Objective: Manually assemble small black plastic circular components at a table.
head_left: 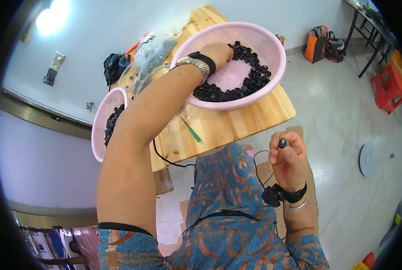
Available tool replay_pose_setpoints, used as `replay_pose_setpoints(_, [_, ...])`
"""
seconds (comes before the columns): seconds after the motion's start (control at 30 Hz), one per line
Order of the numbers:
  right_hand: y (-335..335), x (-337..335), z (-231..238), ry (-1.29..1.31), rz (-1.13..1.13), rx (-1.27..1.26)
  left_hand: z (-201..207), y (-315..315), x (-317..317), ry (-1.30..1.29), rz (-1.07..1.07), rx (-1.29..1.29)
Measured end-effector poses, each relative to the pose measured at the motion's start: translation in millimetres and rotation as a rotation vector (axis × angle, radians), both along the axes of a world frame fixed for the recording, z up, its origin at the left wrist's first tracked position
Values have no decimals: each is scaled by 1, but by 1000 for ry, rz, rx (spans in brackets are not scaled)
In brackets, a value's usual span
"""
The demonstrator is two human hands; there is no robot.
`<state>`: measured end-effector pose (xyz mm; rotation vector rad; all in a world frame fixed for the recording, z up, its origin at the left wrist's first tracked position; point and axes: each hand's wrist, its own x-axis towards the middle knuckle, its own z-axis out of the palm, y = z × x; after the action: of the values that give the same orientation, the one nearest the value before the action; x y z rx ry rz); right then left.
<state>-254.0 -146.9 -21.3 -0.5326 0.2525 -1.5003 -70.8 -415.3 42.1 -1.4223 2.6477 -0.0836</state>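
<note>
My left hand (216, 55) reaches into a large pink mesh basket (237, 106) on the wooden table. Its fingertips dip toward the small black knobs (255, 80) ringed around the basket's bottom and are mostly hidden, so I cannot tell whether they grip one. My right hand (290, 157) is raised off the table's near right side, thumb and fingers pinched on a single black knob (282, 143) with a pale mark on its end. To the left, partly behind my left forearm, a smaller pink basket (97, 128) holds more small black parts (111, 121).
A green-handled screwdriver (194, 133) lies on the wooden table (241, 121) near its front edge. Clear plastic bags (153, 54) and a black bag (115, 67) crowd the back left. A black cable (169, 162) hangs over the edge. A red stool (387, 90) stands far right.
</note>
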Motion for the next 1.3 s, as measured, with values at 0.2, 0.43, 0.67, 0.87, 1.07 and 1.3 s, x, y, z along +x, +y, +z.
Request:
replay_pose_setpoints(0.2, [-9,0,3,24,6,49,4,-4,0,-37,19,-19])
replay_pose_setpoints(0.43, [-5,1,5,-16,9,-37,3,1,-4,-89,-14,-59])
replay_pose_setpoints(0.67, [6,4,5,-40,3,-103,13,8,1,-71,-15,-64])
replay_pose_setpoints(0.87, [7,10,6,-131,7,-183,42,38,21,494,-102,-8])
replay_pose_setpoints(1.07, [7,17,8,-146,-39,-155,71,149,33,1048,84,348])
replay_pose_setpoints(1.3, [11,28,11,-65,-14,-171,47,246,58,1399,245,539])
